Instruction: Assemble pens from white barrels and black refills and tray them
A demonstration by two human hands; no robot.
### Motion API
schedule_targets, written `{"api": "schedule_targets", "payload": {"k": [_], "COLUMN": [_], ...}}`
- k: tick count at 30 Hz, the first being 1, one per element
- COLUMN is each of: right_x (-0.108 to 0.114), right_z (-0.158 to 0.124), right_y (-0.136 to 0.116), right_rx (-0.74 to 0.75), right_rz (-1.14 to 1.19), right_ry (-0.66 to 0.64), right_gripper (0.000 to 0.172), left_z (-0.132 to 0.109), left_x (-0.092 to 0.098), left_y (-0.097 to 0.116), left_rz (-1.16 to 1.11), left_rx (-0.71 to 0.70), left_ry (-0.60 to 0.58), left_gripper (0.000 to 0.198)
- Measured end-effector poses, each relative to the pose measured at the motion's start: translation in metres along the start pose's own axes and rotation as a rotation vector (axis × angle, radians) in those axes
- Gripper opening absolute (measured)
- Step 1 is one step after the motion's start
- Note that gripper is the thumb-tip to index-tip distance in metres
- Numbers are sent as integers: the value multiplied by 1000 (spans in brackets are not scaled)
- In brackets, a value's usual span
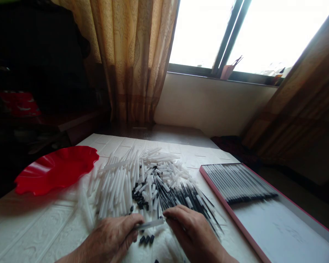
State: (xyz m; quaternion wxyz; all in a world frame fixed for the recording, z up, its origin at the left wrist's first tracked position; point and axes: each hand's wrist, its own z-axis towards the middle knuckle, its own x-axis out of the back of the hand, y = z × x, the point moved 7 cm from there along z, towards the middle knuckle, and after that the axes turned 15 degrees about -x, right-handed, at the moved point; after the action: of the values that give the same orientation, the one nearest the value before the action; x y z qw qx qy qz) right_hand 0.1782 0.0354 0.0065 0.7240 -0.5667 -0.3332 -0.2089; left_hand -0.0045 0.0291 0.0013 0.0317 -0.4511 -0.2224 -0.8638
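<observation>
My left hand (112,232) is closed around one end of a translucent white pen barrel (152,223), which points to the right. At the barrel's far end my right hand (190,226) is pinched; what its fingertips hold, if anything, is too small and blurred to name. Just below the barrel lie a few short black caps (147,239). Beyond my hands spreads a pile of white barrels (115,190), with more black caps (139,197) beside them. Thin dark refills (167,195) with pale ends fan out in front of my right hand.
A red wavy-edged bowl (61,170) stands on the left of the white brick-patterned table (30,233). To the right, a shallow pink-edged box (214,186) contains a row of assembled pens (244,180). Behind the table are curtains (131,58) and a window.
</observation>
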Motion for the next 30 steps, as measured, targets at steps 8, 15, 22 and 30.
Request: {"api": "schedule_targets", "payload": {"k": [8,15,22,30], "right_x": [3,1,-9,-11], "right_z": [0,-1,-1,1], "right_y": [4,7,22,20], "right_rx": [8,-155,-424,-439], "right_rz": [59,296,724,807], "right_ry": [27,-58,-163,-201], "right_gripper": [19,22,40,40], "left_z": [-1,-1,0,-1], "left_x": [1,2,0,1], "left_y": [1,3,2,3], "left_rz": [18,41,1,19], "left_rx": [-3,-22,7,-6], "left_ry": [-11,-6,-23,-6], "left_gripper": [22,20,20,20]}}
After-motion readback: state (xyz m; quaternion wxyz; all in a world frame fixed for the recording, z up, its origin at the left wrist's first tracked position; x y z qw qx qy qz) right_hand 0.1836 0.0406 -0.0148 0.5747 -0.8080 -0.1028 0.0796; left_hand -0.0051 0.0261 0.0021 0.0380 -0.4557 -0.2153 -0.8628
